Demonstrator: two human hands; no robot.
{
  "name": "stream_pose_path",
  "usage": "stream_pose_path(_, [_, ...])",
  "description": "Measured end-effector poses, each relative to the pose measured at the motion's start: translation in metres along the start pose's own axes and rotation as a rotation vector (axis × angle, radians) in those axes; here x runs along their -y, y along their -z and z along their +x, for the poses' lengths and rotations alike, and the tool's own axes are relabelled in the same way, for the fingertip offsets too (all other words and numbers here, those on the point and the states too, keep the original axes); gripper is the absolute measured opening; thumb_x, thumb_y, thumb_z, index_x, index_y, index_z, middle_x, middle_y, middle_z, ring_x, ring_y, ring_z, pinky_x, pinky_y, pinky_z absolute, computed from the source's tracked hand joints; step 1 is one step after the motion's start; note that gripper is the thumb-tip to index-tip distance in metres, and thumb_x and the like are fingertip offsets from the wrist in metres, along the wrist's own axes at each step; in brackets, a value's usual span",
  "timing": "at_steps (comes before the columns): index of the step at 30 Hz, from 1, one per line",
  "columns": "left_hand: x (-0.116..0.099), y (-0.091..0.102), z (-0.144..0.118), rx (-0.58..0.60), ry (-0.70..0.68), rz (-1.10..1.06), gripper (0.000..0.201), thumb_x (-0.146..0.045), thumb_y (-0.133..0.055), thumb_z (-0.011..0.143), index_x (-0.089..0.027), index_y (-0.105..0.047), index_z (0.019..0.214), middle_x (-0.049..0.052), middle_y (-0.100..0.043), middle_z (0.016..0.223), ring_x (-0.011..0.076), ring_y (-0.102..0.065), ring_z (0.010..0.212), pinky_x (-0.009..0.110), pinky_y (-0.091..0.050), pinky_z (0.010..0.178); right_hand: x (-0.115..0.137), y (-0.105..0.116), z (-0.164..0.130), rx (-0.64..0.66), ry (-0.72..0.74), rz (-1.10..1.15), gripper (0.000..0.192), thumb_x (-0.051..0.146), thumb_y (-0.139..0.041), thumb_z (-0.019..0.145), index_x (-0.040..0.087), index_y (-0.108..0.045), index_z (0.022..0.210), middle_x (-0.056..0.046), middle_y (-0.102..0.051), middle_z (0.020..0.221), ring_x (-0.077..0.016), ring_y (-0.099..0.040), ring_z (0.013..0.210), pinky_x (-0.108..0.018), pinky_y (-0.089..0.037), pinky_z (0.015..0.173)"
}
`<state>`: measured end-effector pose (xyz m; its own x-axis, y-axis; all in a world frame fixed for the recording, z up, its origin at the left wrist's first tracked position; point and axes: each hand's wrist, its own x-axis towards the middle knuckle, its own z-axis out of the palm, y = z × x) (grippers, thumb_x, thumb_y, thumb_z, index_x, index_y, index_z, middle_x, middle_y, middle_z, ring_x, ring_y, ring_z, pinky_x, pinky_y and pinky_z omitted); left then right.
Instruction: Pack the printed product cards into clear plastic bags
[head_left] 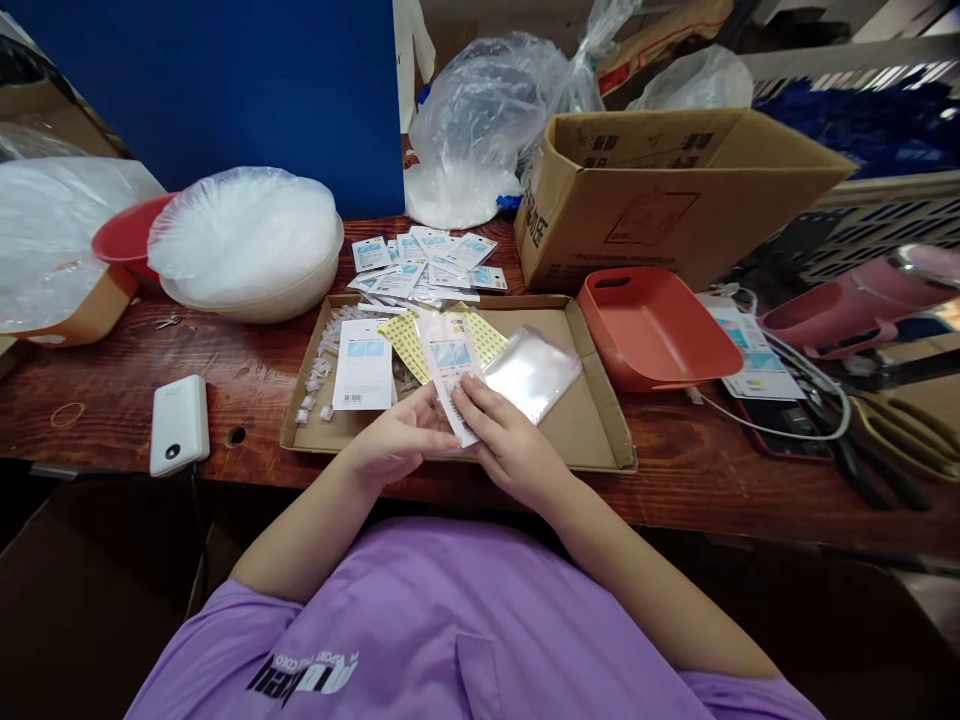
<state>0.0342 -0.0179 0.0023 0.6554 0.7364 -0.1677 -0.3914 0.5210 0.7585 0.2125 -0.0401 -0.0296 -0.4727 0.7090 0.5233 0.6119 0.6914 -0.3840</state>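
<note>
Both my hands hold a printed card in a clear plastic bag (pixel 451 362) above the front of a shallow cardboard tray (pixel 607 420). My left hand (pixel 401 432) grips its lower left edge with the thumb across it. The fingers of my right hand (pixel 510 440) lie on its lower right side. Inside the tray are a stack of white printed cards (pixel 363 370), yellow sticker sheets (pixel 407 345), clear empty bags (pixel 534 372) and small clear plastic pieces (pixel 318 375). Behind the tray lies a pile of bagged cards (pixel 427 262).
A white bowl lined with plastic (pixel 247 245) stands at the back left, a white power bank (pixel 180 425) in front of it. To the right are a red-orange basket (pixel 660 325), a cardboard box (pixel 675 215), scissors (pixel 907 435) and a white cable (pixel 814 435).
</note>
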Motion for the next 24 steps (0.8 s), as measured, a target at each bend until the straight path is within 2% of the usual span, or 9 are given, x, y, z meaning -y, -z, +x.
stream_pose_path(4, [0.001,0.008,-0.001,-0.001,-0.048,0.042,0.065,-0.002,-0.070,0.064,-0.027,-0.057,0.122,0.004,-0.050,0.140,0.0239,-0.042,0.132,0.032,-0.040,0.103,-0.005,0.003,0.008,0.124,0.000,0.067,0.061,0.018,-0.044,0.091,0.020,-0.023,0.148,-0.016,-0.036,0.147,-0.0253,-0.033,0.137,-0.047,-0.039,0.108])
stream_pose_path(7, [-0.003,0.010,-0.002,-0.045,-0.083,0.057,0.059,-0.003,-0.069,0.065,-0.026,-0.059,0.118,0.004,-0.054,0.136,0.0240,-0.044,0.131,0.033,-0.040,0.102,-0.007,0.007,0.018,0.224,0.011,0.113,0.056,0.022,-0.045,0.092,0.017,-0.029,0.146,-0.016,-0.034,0.148,-0.0249,-0.031,0.138,-0.045,-0.038,0.109])
stream_pose_path(10, [-0.010,0.013,-0.006,-0.060,-0.095,0.090,0.059,-0.005,-0.071,0.064,-0.026,-0.059,0.119,0.005,-0.054,0.135,0.0255,-0.047,0.128,0.035,-0.041,0.101,-0.010,0.010,0.032,0.295,0.030,0.187,0.053,0.025,-0.047,0.092,0.023,-0.034,0.144,-0.012,-0.040,0.146,-0.0237,-0.035,0.136,-0.043,-0.038,0.109])
stream_pose_path(13, [-0.015,0.019,-0.014,-0.007,-0.101,0.141,0.064,-0.009,-0.071,0.067,-0.026,-0.054,0.126,0.007,-0.054,0.135,0.0256,-0.049,0.125,0.035,-0.041,0.101,-0.015,0.009,0.051,0.230,-0.046,0.210,0.066,0.037,-0.063,0.084,0.025,-0.036,0.143,-0.012,-0.043,0.144,-0.0282,-0.035,0.136,-0.049,-0.036,0.109])
stream_pose_path(15, [-0.018,0.025,-0.018,0.025,-0.111,0.192,0.065,-0.010,-0.069,0.070,-0.027,-0.051,0.130,0.007,-0.053,0.136,0.0249,-0.048,0.126,0.035,-0.040,0.103,-0.017,0.005,0.065,0.164,-0.123,0.192,0.078,0.046,-0.071,0.075,0.025,-0.037,0.142,-0.014,-0.039,0.146,-0.0315,-0.032,0.137,-0.053,-0.034,0.108])
stream_pose_path(17, [-0.022,0.031,-0.019,0.025,-0.141,0.210,0.066,-0.009,-0.068,0.071,-0.027,-0.049,0.132,0.006,-0.051,0.138,0.0242,-0.046,0.128,0.035,-0.038,0.105,-0.018,-0.002,0.079,0.173,-0.159,0.194,0.083,0.051,-0.074,0.069,0.025,-0.040,0.140,-0.015,-0.033,0.149,-0.0335,-0.030,0.138,-0.055,-0.033,0.108])
stream_pose_path(19, [-0.028,0.036,-0.017,-0.002,-0.176,0.173,0.068,-0.008,-0.068,0.069,-0.028,-0.049,0.132,0.005,-0.051,0.138,0.0242,-0.047,0.128,0.036,-0.038,0.105,-0.020,-0.012,0.092,0.220,-0.169,0.239,0.077,0.052,-0.072,0.071,0.026,-0.045,0.137,-0.016,-0.032,0.150,-0.0338,-0.030,0.138,-0.054,-0.033,0.108])
stream_pose_path(21, [-0.036,0.040,-0.013,-0.049,-0.191,0.127,0.069,-0.008,-0.069,0.068,-0.027,-0.049,0.131,0.006,-0.054,0.135,0.0254,-0.051,0.124,0.037,-0.042,0.102,-0.024,-0.024,0.105,0.215,-0.193,0.318,0.063,0.051,-0.068,0.075,0.025,-0.054,0.131,-0.015,-0.039,0.146,-0.0323,-0.035,0.135,-0.052,-0.036,0.107])
stream_pose_path(24, [-0.048,0.047,-0.008,-0.151,-0.181,0.184,0.068,-0.006,-0.066,0.068,-0.027,-0.048,0.131,0.007,-0.055,0.133,0.0265,-0.053,0.123,0.039,-0.044,0.100,-0.039,-0.039,0.128,0.053,-0.252,0.363,0.047,0.051,-0.061,0.082,0.023,-0.063,0.120,-0.013,-0.049,0.138,-0.0296,-0.044,0.130,-0.048,-0.040,0.106])
